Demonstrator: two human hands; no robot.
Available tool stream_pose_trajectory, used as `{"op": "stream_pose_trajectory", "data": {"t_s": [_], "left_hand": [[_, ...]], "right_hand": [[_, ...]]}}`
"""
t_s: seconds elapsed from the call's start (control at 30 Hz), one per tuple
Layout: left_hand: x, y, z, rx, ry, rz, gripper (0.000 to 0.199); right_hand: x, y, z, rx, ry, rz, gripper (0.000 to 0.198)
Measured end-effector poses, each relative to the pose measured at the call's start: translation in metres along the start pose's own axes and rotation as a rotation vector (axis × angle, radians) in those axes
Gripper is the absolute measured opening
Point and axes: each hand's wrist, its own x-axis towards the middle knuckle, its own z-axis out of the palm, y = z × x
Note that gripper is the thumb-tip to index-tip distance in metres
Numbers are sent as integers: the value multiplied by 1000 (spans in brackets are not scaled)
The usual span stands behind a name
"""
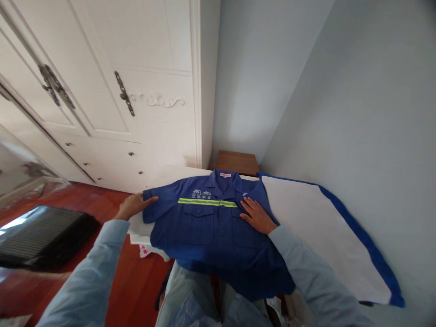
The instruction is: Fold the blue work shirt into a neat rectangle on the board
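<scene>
A dark blue short-sleeved work shirt [199,234] lies front side up, its collar at the far end and its hem hanging toward my lap. Across the chest runs a yellow-green and grey reflective stripe, with white printing above it. My left hand [132,205] grips the cuff of the sleeve on the left, thumb on top and the other fingers partly hidden. On the chest at the right, my right hand [257,215] rests flat with its fingers stretched out. The sleeve on the right is mostly out of sight behind my right hand and forearm.
Beneath the shirt is a white tabletop [166,176]. A white, blue-edged cloth or board [306,213] leans at the right by the wall. Behind stand a white wardrobe [163,54] and a brown wooden box [237,162]. A black ribbed case [44,236] sits on the red floor.
</scene>
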Motion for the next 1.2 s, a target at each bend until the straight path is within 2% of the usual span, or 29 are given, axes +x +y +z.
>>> {"op": "stream_pose_trajectory", "data": {"t_s": [0.07,0.2,0.27,0.37,0.43,0.47,0.5,0.57,0.6,0.67,0.77,0.83,0.9,0.97,1.1,1.2], "left_hand": [[1,3,1,-67,39,-17,63],[4,19,-1,-232,207,-9,41],[3,31,-8,-249,256,-48,40],[-10,60,-27,-318,417,-61,44],[-30,86,-42,-459,548,50,40],[-42,99,-49,-520,520,170,39],[-55,111,-54,-569,415,333,40],[-76,127,-62,-648,131,609,41],[-83,130,-63,-688,14,694,43],[-91,126,-61,-773,-81,722,47],[-91,105,-48,-815,12,559,51],[-89,89,-35,-737,87,455,56],[-91,74,-19,-626,110,406,60],[-95,63,-3,-531,83,441,59],[-103,52,21,-451,39,597,46],[-106,50,29,-441,76,564,44]], "right_hand": [[0,1,2,6,8,2,77],[1,3,5,18,27,-1,77],[1,3,6,22,32,0,76],[1,4,6,14,28,7,75],[1,4,6,6,25,7,75],[1,4,6,4,25,4,74],[1,3,5,2,25,1,74],[1,3,4,-1,24,-2,74],[1,3,3,-3,22,-2,74],[1,2,2,-7,9,2,75],[1,1,1,-2,-14,11,76],[1,1,1,6,-16,14,77],[0,1,2,10,-8,18,76],[0,2,4,12,1,20,76],[-1,5,5,30,20,16,74],[3,5,-2,65,17,23,74]]}}
